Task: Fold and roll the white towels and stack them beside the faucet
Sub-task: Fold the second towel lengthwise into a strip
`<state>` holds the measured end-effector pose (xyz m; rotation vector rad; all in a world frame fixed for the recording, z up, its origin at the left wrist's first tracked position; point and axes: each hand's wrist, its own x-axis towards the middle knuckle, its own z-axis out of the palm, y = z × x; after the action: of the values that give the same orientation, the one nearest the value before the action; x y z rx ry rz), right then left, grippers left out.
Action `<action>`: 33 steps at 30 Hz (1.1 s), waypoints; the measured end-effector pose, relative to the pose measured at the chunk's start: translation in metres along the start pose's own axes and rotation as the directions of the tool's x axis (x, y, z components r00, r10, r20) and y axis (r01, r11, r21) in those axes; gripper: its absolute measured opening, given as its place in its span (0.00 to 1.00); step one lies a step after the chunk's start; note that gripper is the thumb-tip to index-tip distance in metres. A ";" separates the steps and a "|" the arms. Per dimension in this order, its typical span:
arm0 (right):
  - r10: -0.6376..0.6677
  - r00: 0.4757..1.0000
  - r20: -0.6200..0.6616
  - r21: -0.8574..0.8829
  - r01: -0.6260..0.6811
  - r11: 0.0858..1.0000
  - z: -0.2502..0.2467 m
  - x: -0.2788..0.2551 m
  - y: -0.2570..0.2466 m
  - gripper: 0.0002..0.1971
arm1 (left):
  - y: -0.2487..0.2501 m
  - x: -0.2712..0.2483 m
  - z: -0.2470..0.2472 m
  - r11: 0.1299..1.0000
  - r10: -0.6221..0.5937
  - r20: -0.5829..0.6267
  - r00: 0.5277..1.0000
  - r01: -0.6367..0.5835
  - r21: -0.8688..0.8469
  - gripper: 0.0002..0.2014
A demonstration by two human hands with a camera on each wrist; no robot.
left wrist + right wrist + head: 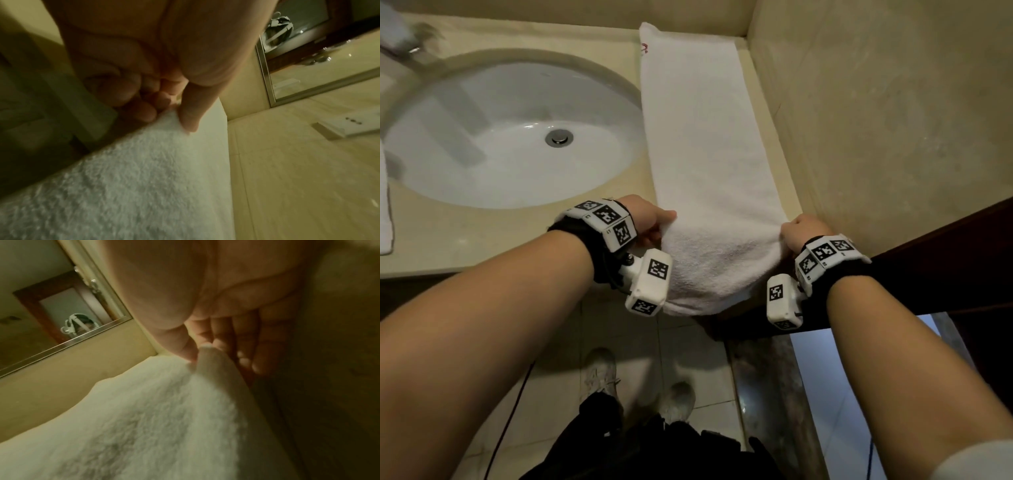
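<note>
Head view: towel, red mark perhaps.

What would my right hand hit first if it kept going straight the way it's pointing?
Probably just more towel: the right hand pinches its near edge and points along the counter, with the back wall beyond. Depth is hard to judge.

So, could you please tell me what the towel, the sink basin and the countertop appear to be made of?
Towel: white terry cloth, probably cotton; looped, fuzzy pile shows in the wrist views.
Sink basin: glossy white ceramic, likely; it carries sharp reflections.
Countertop: polished beige stone or imitation; smooth, faintly mottled sheen.
</note>
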<state>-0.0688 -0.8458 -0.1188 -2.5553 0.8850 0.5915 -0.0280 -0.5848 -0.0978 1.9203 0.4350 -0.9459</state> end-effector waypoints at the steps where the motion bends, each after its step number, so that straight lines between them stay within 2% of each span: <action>1: -0.005 1.000 0.006 -0.026 0.005 1.000 -0.001 0.002 0.000 0.12 | 0.000 0.000 0.001 0.999 0.006 -0.003 1.000 -0.006 0.052 0.18; 5: -0.041 0.999 -0.003 -0.037 0.041 0.998 -0.001 0.010 -0.005 0.23 | 0.004 0.006 0.002 0.975 0.126 -0.062 0.990 -0.112 0.190 0.20; 7: -0.084 0.996 -0.036 -0.055 0.082 0.995 -0.002 0.014 -0.009 0.20 | 0.009 0.009 -0.003 0.926 0.218 -0.108 0.970 -0.171 0.338 0.18; 9: -0.105 0.992 -0.071 -0.057 0.101 0.993 -0.002 0.017 -0.014 0.16 | 0.010 0.011 -0.007 0.837 0.294 -0.129 0.947 -0.190 0.513 0.17; 11: -0.095 0.991 -0.096 -0.039 0.092 0.995 0.000 0.018 -0.015 0.14 | 0.007 0.013 -0.008 0.803 0.330 -0.128 0.935 -0.207 0.559 0.19; 13: -0.103 0.986 -0.133 -0.042 0.098 0.994 0.000 0.011 -0.016 0.12 | -0.001 0.011 -0.008 0.842 0.366 -0.120 0.923 -0.273 0.465 0.17; 15: -0.173 0.957 -0.232 -0.052 0.166 0.985 0.000 -0.008 -0.019 0.11 | -0.013 0.005 -0.010 0.893 0.403 -0.095 0.910 -0.369 0.256 0.14; 17: -0.367 0.866 -0.339 -0.119 0.348 0.930 0.006 -0.038 -0.024 0.11 | -0.035 -0.006 -0.014 0.904 0.427 -0.041 0.903 -0.426 0.030 0.10; 18: -0.507 0.809 -0.299 -0.187 0.471 0.862 0.013 -0.055 -0.028 0.11 | -0.051 -0.010 -0.016 0.901 0.433 -0.007 0.902 -0.433 -0.022 0.08; 20: -0.728 0.686 -0.004 -0.306 0.692 0.654 0.039 -0.086 -0.040 0.11 | -0.090 -0.013 -0.014 0.920 0.391 0.093 0.916 -0.392 -0.007 0.04; 22: -0.800 0.534 0.274 -0.412 0.817 0.404 0.070 -0.103 -0.054 0.14 | -0.125 -0.003 0.001 0.934 0.302 0.167 0.939 -0.326 0.146 0.09; 23: -0.803 0.479 0.355 -0.455 0.839 0.299 0.085 -0.106 -0.061 0.16 | -0.138 0.006 0.011 0.920 0.275 0.172 0.946 -0.311 0.238 0.15; 24: -0.801 0.447 0.398 -0.486 0.843 0.229 0.094 -0.105 -0.070 0.18 | -0.145 0.016 0.023 0.904 0.265 0.177 0.948 -0.308 0.295 0.21; 25: -0.792 0.439 0.425 -0.514 0.837 0.189 0.103 -0.102 -0.075 0.20 | -0.150 0.026 0.034 0.903 0.258 0.181 0.949 -0.304 0.304 0.26; 27: -0.783 0.475 0.401 -0.579 0.794 0.185 0.107 -0.093 -0.081 0.23 | -0.153 0.043 0.055 0.921 0.259 0.173 0.950 -0.297 0.251 0.28; 29: -0.778 0.510 0.366 -0.646 0.741 0.183 0.108 -0.084 -0.082 0.20 | -0.159 0.057 0.067 0.933 0.267 0.141 0.953 -0.292 0.210 0.21; 31: -0.773 0.506 0.383 -0.675 0.725 0.140 0.108 -0.081 -0.081 0.17 | -0.169 0.061 0.072 0.926 0.281 0.154 0.947 -0.309 0.214 0.13; 33: -0.766 0.507 0.395 -0.675 0.726 0.132 0.106 -0.081 -0.081 0.17 | -0.179 0.058 0.072 0.920 0.267 0.205 0.942 -0.312 0.237 0.12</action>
<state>-0.1025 -0.6966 -0.1515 -3.2316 -1.0508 0.6332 -0.1345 -0.5588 -0.2665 2.0516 -0.0849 -0.9961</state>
